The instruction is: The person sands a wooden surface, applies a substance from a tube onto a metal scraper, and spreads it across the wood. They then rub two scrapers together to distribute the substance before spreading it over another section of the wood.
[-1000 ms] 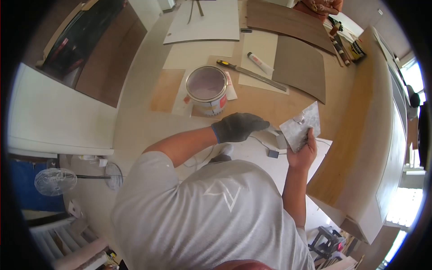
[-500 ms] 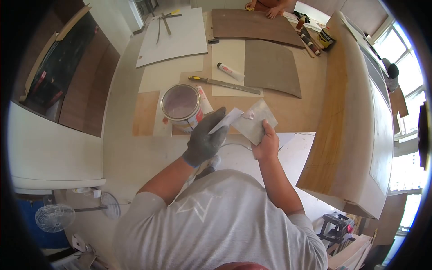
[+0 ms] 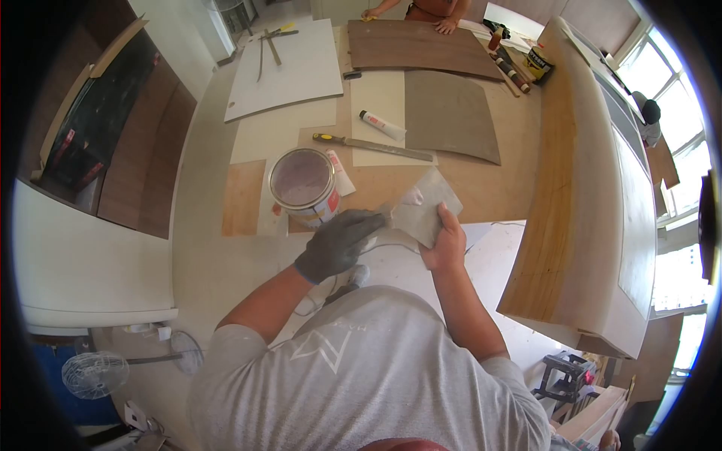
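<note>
My left hand (image 3: 342,240), in a dark grey glove, is closed round a thin pale spreader (image 3: 383,214), seen nearly edge-on. The spreader's edge meets a flat grey plate (image 3: 430,207) that carries a small pinkish dab (image 3: 413,197). My bare right hand (image 3: 447,239) grips this plate at its lower right corner, thumb on top. Just beyond my left hand stands an open can (image 3: 303,179) with a greyish-pink filling. A white tube (image 3: 341,173) lies beside the can, and a yellow-and-black-handled file (image 3: 376,146) lies farther back.
Another tube (image 3: 382,125) and a grey sheet (image 3: 451,114) lie on the table. A co-worker's hands (image 3: 445,26) rest near a brown panel (image 3: 425,49) at the far edge. A white board (image 3: 289,71) bears thin tools. A long wooden piece (image 3: 538,195) stands at right.
My left hand has turned and moved slightly down and left, bringing the spreader flatter against the plate. The view has shifted a little. One hand of the co-worker has moved left along the panel.
</note>
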A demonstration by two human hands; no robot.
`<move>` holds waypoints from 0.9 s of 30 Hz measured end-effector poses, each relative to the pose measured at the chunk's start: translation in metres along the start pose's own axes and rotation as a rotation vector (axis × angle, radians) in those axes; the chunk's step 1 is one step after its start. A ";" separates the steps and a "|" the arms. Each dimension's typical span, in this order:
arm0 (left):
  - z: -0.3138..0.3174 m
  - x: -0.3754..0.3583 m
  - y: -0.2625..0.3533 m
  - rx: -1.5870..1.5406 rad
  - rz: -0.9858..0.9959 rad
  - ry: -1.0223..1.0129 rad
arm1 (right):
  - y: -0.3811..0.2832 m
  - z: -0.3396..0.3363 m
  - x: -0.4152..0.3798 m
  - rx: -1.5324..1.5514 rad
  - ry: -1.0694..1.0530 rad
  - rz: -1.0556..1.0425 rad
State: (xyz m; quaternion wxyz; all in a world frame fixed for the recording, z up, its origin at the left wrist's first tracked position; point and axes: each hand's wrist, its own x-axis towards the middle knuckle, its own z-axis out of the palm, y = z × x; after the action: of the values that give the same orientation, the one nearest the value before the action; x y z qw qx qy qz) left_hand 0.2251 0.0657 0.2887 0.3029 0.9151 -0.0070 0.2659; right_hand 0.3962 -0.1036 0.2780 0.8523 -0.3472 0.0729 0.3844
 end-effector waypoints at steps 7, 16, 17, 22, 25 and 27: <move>-0.016 -0.006 -0.010 0.115 -0.112 0.001 | -0.009 -0.002 -0.006 -0.343 0.012 -0.307; -0.043 0.028 0.046 0.229 -0.062 0.038 | 0.008 0.014 -0.019 -0.424 0.077 -0.474; -0.043 0.029 0.047 0.234 -0.066 0.000 | 0.010 0.008 -0.019 -0.642 0.088 -0.588; -0.041 0.036 0.050 0.310 -0.037 -0.021 | 0.018 0.007 -0.017 -0.497 0.013 -0.585; -0.039 0.038 0.052 0.341 -0.029 -0.018 | 0.022 0.009 -0.019 -0.534 -0.041 -0.655; -0.038 0.038 0.053 0.361 -0.019 -0.021 | 0.022 0.002 -0.018 -0.565 -0.025 -0.648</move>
State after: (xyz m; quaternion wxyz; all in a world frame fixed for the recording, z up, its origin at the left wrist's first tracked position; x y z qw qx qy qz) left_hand 0.2305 0.0492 0.3621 0.1361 0.9574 0.0463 0.2505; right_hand 0.3684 -0.1027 0.2750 0.8012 -0.5672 -0.1583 0.1058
